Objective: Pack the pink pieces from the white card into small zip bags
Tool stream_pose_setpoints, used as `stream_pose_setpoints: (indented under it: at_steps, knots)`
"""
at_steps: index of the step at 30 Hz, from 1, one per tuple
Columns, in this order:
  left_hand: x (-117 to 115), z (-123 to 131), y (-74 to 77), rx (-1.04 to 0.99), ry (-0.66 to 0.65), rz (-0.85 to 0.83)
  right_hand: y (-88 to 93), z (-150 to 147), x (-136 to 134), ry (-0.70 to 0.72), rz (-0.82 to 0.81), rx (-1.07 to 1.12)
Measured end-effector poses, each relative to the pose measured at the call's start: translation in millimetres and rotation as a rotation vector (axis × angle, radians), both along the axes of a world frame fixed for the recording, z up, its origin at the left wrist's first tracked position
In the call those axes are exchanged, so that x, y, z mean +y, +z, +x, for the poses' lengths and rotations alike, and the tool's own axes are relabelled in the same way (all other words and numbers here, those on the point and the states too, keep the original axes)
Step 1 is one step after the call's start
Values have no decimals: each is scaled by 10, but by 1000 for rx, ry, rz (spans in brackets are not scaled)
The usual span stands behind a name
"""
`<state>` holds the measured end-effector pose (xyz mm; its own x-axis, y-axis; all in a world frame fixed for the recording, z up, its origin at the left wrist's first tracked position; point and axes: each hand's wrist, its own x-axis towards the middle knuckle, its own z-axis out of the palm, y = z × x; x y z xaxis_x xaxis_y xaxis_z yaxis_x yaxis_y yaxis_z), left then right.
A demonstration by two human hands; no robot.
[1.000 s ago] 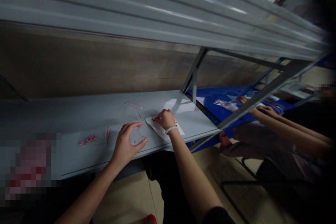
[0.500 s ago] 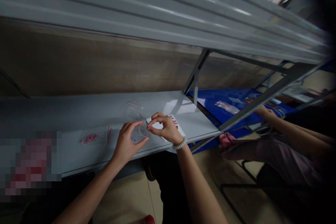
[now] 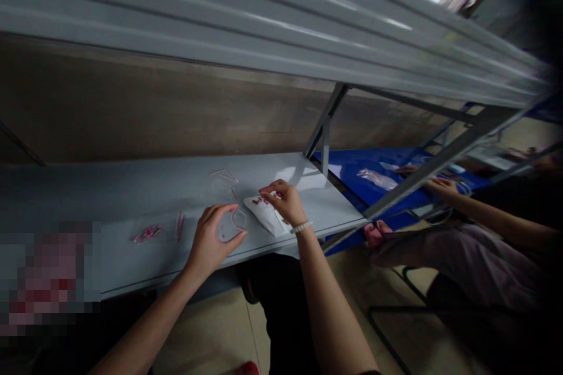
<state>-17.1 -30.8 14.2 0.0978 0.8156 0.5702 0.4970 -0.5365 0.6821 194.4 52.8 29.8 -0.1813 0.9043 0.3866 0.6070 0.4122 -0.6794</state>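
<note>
The left hand [image 3: 210, 243] rests at the near edge of the grey shelf [image 3: 132, 193]. It is half open, with thumb and forefinger curved around a small clear bag [image 3: 233, 221] and holding it by its edges. Just right of it, the right hand [image 3: 285, 202], with a bead bracelet [image 3: 301, 227] at the wrist, has its fingers bent down onto a white sheet [image 3: 269, 218] strewn with tiny red pieces. Whether it pinches one I cannot tell. Left of the hands lie pink bits [image 3: 147, 233] and red sticks [image 3: 179, 224]. Further back are thin red strips [image 3: 224, 175]. Far right, another person's hand [image 3: 441, 186] works over a blue table [image 3: 373, 159].
</note>
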Motion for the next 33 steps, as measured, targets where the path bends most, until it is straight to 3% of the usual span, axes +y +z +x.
stream_pose_setpoints:
  at_steps: [3, 8, 28, 33]
  knots:
    - [0, -13, -8, -6, 5, 13, -161, 82, 211, -217, -4, -367]
    - [-7, -32, -9, -5, 13, 17, -296, 46, 299, -222, -47, -608]
    - [-22, -33, 44, -2, 7, 4, -353, -44, 324, -242, -95, -599]
    - [-8, -46, 32, -5, 16, 13, -209, -35, 224, -220, -67, -476]
